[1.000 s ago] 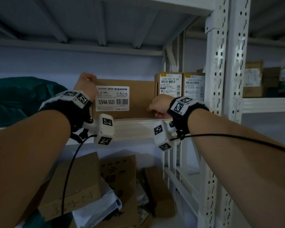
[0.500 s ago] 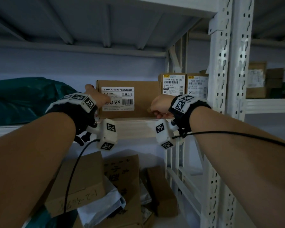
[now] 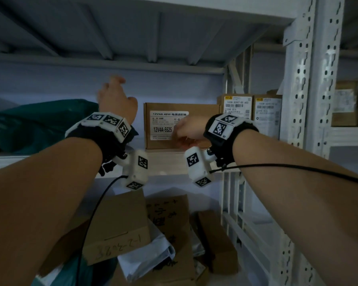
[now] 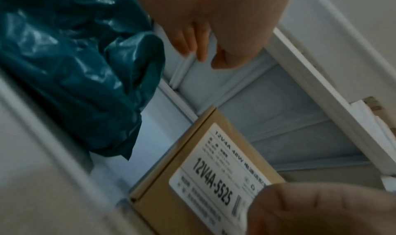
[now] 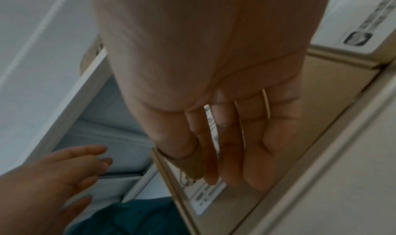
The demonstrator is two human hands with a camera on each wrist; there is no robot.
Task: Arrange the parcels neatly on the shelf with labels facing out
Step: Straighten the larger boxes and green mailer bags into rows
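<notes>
A brown box point(image 3: 194, 112) with a white "12V4A-5525" label point(image 3: 163, 124) facing out stands on the shelf edge point(image 3: 165, 159), against two smaller labelled boxes point(image 3: 237, 108). My right hand point(image 3: 178, 134) is in front of its label. In the right wrist view its fingers point(image 5: 252, 154) lie straight against the box face point(image 5: 321, 103). My left hand point(image 3: 112, 85) is raised to the left of the box, fingers loose and holding nothing, above a dark green bag point(image 3: 39, 124). The left wrist view shows those fingers point(image 4: 199, 48), the bag point(image 4: 75, 69) and the box point(image 4: 193, 179).
White perforated uprights point(image 3: 298, 79) stand right of the boxes, with more parcels point(image 3: 345, 104) in the bay beyond. Below the shelf lies a heap of cardboard boxes point(image 3: 116, 228) and a white poly bag point(image 3: 149, 259). The shelf above point(image 3: 132, 38) hangs low overhead.
My left hand has let go of the box's left side and risen up and to the left. My right hand has moved from the box's lower right corner onto its front face.
</notes>
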